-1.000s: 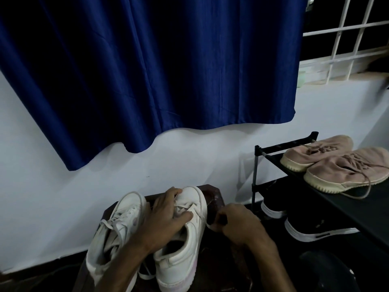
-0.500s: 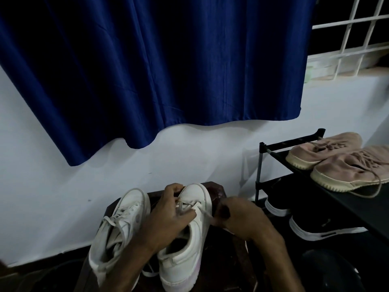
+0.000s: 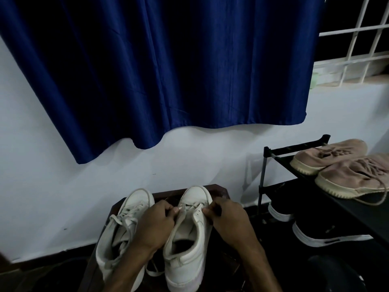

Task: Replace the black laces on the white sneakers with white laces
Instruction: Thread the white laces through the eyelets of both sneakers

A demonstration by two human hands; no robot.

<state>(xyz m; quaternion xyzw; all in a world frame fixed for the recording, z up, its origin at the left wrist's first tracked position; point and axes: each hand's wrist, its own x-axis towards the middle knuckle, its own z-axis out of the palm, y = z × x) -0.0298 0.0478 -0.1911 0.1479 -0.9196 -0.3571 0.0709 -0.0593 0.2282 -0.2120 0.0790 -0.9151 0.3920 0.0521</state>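
My left hand (image 3: 156, 224) and right hand (image 3: 228, 220) each pinch the white lace (image 3: 190, 207) across a sneaker (image 3: 189, 258) at the table's (image 3: 220, 189) far edge. Curled fingers (image 3: 166, 209) hide the lace ends.

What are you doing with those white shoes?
A person is threading a white lace through the white sneaker nearer the shoe rack. The left hand and right hand each pinch the lace at the eyelets near the toe. The other white sneaker beside it already wears white laces. Both stand on a dark wooden stool.
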